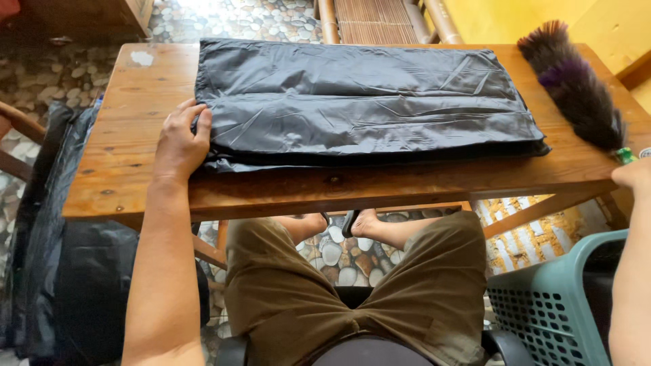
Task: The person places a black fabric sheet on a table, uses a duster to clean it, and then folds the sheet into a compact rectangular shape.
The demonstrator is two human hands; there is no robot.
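Folded black plastic sheet point(366, 102) lies flat across the wooden table point(122, 163), left hand point(180, 139) resting open and flat on its near left corner, right hand point(634, 175) mostly out of frame so can't tell its grip; looks thin, floppy and slippery, best pinched at a folded edge.
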